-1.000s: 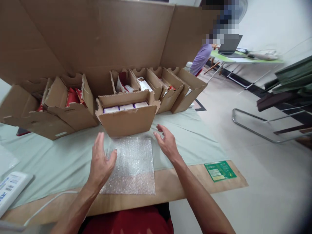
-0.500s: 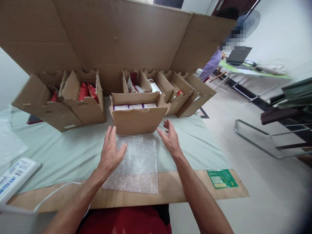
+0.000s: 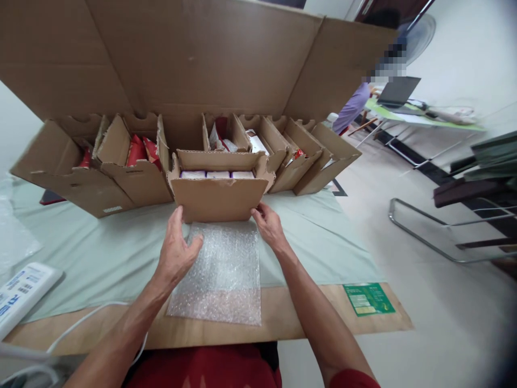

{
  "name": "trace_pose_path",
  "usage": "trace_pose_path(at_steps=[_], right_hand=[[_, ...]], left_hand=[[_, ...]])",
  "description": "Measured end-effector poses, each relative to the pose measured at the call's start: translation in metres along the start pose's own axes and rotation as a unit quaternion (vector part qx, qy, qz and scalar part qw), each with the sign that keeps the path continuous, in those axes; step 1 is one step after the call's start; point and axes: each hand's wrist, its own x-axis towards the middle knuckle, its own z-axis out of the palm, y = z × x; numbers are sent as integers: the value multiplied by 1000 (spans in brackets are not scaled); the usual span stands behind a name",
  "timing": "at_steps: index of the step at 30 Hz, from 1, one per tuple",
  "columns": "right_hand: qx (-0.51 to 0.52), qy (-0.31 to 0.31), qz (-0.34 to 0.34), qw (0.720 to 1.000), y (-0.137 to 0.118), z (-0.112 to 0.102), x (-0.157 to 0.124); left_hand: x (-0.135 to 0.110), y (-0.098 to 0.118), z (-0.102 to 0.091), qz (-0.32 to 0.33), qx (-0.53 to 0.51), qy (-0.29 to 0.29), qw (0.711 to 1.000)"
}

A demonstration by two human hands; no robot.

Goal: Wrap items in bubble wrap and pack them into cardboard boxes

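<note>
A small open cardboard box (image 3: 220, 198) stands on the cloth in front of me, with several white, purple-edged packs (image 3: 218, 174) in a row inside. My left hand (image 3: 175, 250) is open at its lower left corner, thumb spread away from the fingers; whether the fingertips touch the box I cannot tell. At the lower right corner, my right hand (image 3: 269, 226) rests its thumb against the front edge, its other fingers bent along the side and partly hidden. Flat between my forearms lies a sheet of bubble wrap (image 3: 220, 275), its far edge close to the box.
Behind stand cardboard bins with red packets (image 3: 139, 151) and a white box (image 3: 256, 143), under a tall cardboard panel (image 3: 202, 59). A white power strip (image 3: 28, 293) with a cable is at left, a green card (image 3: 369, 299) at right. Another person sits near a laptop (image 3: 399, 91).
The small box has shifted slightly left and turned a little. My right hand has moved in from beside it to touch its right corner. My left hand stays open near the left corner.
</note>
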Motion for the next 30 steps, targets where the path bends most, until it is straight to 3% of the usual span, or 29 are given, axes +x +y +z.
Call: trace_pose_path(at_steps=[3, 5, 7, 10, 12, 14, 16, 19, 21, 23, 26, 30], right_hand=[[-40, 44, -19, 998, -1, -6, -24], [-95, 40, -59, 993, -7, 0, -51], [-150, -46, -119, 980, -15, 13, -77], [-211, -205, -190, 937, -21, 26, -101], [-227, -243, -203, 921, -18, 21, -105], [-222, -228, -199, 927, -12, 6, -101], [-202, -176, -193, 944, -10, -11, -94], [-158, -73, -175, 969, -17, -27, -74], [-124, -22, -158, 979, -25, -27, -57], [-85, 0, -141, 986, -31, -21, -38], [-38, 11, -120, 992, -33, -10, -18], [-24, 14, -118, 993, -27, -6, -12]], left_hand=[[-18, 0, -4, 39, 74, -19, 996], [-31, -3, -3, 89, 137, -55, 985], [-44, -6, 2, 132, 199, -117, 964], [-64, -11, 11, 153, 270, -195, 931], [-74, -11, 13, 155, 288, -214, 921], [-77, -8, 11, 148, 284, -214, 923], [-70, -4, 7, 133, 261, -192, 937], [-40, 4, 0, 114, 198, -94, 969], [-13, 9, -3, 111, 145, -13, 983], [9, 13, -4, 114, 98, 31, 988], [25, 15, -3, 120, 58, 41, 990], [22, 14, -4, 133, 68, 54, 987]])
